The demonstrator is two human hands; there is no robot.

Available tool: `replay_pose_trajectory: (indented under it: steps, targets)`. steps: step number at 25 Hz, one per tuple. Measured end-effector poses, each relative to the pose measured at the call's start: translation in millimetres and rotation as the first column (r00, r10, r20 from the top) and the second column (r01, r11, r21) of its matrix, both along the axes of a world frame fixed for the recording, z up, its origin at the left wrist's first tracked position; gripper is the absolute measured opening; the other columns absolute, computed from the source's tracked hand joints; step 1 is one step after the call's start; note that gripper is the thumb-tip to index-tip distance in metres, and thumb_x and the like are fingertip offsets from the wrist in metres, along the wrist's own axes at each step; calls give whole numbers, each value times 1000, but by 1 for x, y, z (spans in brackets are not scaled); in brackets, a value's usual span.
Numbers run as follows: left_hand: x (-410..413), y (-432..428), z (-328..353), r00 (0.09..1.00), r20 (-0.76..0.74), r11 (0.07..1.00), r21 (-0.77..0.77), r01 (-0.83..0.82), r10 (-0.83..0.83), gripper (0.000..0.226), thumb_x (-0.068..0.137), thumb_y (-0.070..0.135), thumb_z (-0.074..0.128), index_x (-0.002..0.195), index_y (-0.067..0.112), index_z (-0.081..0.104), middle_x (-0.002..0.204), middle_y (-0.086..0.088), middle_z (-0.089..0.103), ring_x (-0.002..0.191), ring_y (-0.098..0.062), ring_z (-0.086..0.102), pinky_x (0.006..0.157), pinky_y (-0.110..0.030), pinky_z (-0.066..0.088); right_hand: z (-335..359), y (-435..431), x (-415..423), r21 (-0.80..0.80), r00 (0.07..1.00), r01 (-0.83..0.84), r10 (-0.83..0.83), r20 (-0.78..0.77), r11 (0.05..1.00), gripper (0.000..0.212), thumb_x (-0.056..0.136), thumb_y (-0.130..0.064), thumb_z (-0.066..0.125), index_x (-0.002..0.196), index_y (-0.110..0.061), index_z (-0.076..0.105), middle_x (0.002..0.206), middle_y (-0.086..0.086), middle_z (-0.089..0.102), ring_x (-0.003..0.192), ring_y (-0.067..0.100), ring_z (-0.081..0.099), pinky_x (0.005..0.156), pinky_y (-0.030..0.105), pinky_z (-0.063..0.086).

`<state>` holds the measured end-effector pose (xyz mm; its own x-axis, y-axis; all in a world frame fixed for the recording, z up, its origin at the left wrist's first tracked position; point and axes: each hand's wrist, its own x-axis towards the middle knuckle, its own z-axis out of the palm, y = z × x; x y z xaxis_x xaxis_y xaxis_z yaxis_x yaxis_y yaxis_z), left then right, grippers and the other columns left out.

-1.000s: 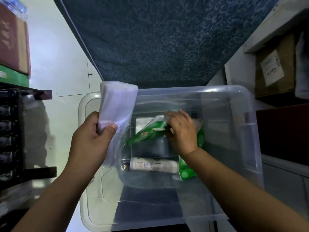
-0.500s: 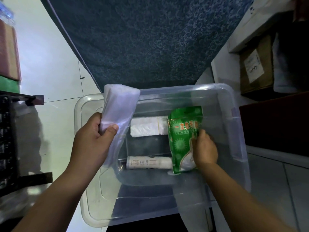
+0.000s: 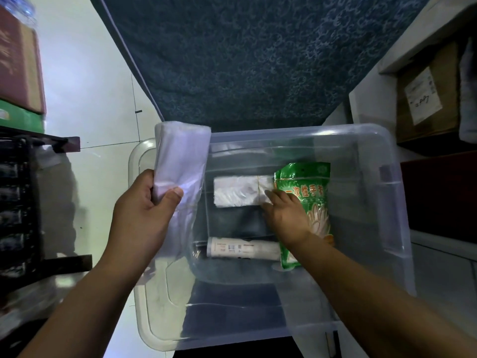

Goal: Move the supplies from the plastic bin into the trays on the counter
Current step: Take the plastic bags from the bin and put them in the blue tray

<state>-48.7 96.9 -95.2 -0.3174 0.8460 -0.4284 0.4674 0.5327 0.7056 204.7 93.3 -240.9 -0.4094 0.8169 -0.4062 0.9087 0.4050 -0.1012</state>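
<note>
A clear plastic bin (image 3: 387,156) stands on a blue patterned cloth (image 3: 245,60). My left hand (image 3: 144,215) grips a folded pale plastic bag bundle (image 3: 180,156) above the bin's left rim. Inside the bin lie a white packet (image 3: 237,192), a green printed packet (image 3: 309,182) on the right, and a white labelled roll (image 3: 242,250) nearer to me. My right hand (image 3: 286,215) is down in the bin over the green packet's left edge. Its fingers are stretched out and touch the right end of the white packet.
The bin's translucent lid (image 3: 154,306) lies under it and sticks out on the left. A dark rack (image 3: 18,202) and stacked red and green boxes (image 3: 18,60) stand at the left. A cardboard box (image 3: 426,94) sits on a shelf at the right.
My right hand has let the green packet down on the bin's right side and has moved left to the white packet. My left hand still holds the bag bundle.
</note>
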Motion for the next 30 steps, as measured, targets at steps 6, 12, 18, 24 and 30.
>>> replay_pose_trajectory:
  steps: [6,12,18,24,30]
  targets:
    - [-18,2,-15,999,32,999,23,-36,35,15,80,34,59,87,20,57,83,-8,67,80,-29,63,71,-44,52,-49,48,-49,0,986,16,-16,165,1000,48,89,-11,46,136,-6,36,134,19,49,122,36,44,107,46,30]
    - [-18,2,-6,993,104,998,0,-55,55,9,83,30,60,88,23,59,84,-2,69,80,-21,64,71,-37,52,-25,55,-53,34,996,51,-53,75,998,26,81,-22,57,101,-10,67,109,14,61,107,32,51,88,38,38]
    - [-14,9,29,989,125,996,41,-84,78,14,83,25,60,84,12,56,76,-11,62,68,-28,55,62,-34,43,62,53,-54,-236,723,506,-557,-409,830,19,79,-31,70,94,-20,70,89,11,75,81,30,68,67,33,52]
    - [5,16,77,961,254,994,-38,-104,111,23,86,29,53,74,10,48,68,-2,48,63,-20,43,61,-32,32,207,41,-33,-607,102,509,-743,-661,610,10,81,-19,70,79,-26,65,69,-15,73,67,6,69,55,15,53]
    - [82,15,154,714,693,993,-111,-32,100,32,95,36,41,89,15,65,88,-5,71,80,-22,67,65,-30,49,321,5,-21,-547,37,516,-655,-754,659,18,82,-11,69,93,-23,61,92,-3,72,87,14,69,72,23,56]
